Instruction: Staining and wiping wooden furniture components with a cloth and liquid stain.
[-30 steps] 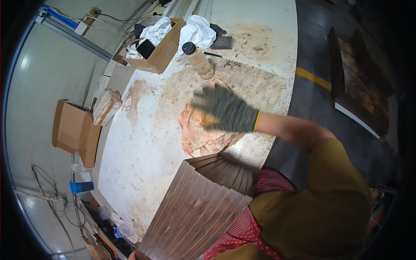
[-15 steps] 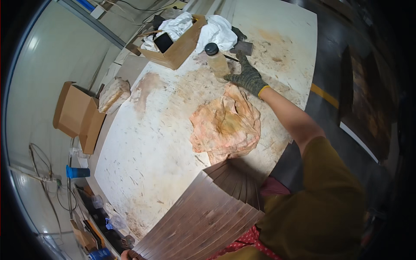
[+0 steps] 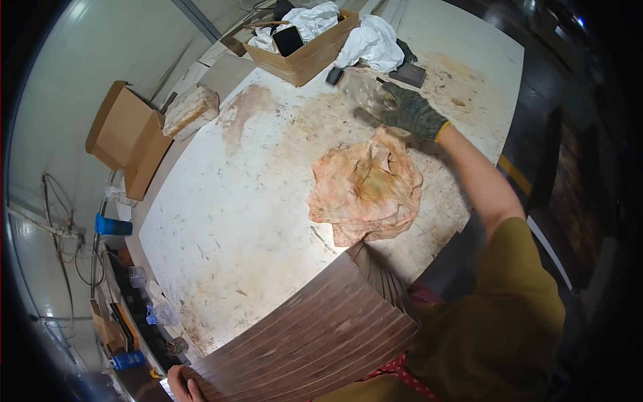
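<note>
My right hand [image 3: 414, 112], in a dark grey knit glove with a yellow cuff, is closed round a clear plastic bottle [image 3: 362, 92]. The bottle is tipped on its side, its black cap pointing left, and motion blurs it. Just below the glove, a crumpled stained cloth [image 3: 365, 187] in pale orange lies on the white worktable [image 3: 221, 234]. At the lower left my bare left hand [image 3: 179, 384] grips the end of a fanned stack of dark brown wood-grain strips [image 3: 301, 321]. The stack slants in front of my body; its far corner is beside the cloth.
A cardboard box [image 3: 301, 63] with white rags and a black item stands at the back, beside a white rag [image 3: 370, 45] and a dark block [image 3: 408, 75]. Along the left edge are a wrapped block [image 3: 192, 112], an open carton [image 3: 130, 134] and a blue cup [image 3: 112, 226].
My right hand has taken hold of the bottle, which went from upright to tipped leftward. More of my left hand shows on the strips. The view has shifted slightly.
</note>
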Tool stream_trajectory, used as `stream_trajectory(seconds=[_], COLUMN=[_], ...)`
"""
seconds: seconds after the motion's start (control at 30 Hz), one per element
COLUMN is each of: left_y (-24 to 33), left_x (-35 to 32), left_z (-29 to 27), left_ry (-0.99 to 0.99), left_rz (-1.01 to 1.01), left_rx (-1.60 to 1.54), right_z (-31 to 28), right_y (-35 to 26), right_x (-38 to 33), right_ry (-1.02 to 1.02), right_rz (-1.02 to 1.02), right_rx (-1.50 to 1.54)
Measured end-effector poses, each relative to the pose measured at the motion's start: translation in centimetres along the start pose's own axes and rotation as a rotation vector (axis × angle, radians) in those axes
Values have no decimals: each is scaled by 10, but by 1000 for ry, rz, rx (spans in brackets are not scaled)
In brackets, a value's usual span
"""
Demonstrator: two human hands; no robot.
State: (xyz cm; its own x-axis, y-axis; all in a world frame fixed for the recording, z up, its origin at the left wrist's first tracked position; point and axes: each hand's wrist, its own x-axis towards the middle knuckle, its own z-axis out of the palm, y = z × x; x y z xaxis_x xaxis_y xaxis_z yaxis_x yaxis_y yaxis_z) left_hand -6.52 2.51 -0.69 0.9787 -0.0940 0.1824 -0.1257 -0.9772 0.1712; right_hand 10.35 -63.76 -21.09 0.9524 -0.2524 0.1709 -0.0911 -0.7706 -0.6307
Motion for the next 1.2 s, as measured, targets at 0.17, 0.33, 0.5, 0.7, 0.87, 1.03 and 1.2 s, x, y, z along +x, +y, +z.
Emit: stream_trajectory(seconds=[0.17, 0.33, 0.5, 0.7, 0.87, 1.03, 1.2], left_y=[16, 12, -1, 0, -14, -15, -7], left_x=[0, -3, -13, -14, -15, -11, -5], left_z=[-5, -3, -4, -3, 4, 9, 8], left_ry=[-28, -29, -51, -34, -10, 2, 7], left_rz=[-62, -48, -24, -30, -95, -80, -46], left_rx=[8, -6, -56, -47, -174, -195, -163], right_z=[-64, -66, -85, -70, -70, -68, -66], right_y=[-95, -86, -126, -125, -113, -122, -97], right_x=[-52, -72, -79, -80, -67, -80, -94], right_ry=[-632, -623, -742, -630, -570, -688, -715], right_rz=[-33, -140, -170, -314, -314, -269, -257], right_rx=[-584, -779, -957, -858, -929, -999, -928])
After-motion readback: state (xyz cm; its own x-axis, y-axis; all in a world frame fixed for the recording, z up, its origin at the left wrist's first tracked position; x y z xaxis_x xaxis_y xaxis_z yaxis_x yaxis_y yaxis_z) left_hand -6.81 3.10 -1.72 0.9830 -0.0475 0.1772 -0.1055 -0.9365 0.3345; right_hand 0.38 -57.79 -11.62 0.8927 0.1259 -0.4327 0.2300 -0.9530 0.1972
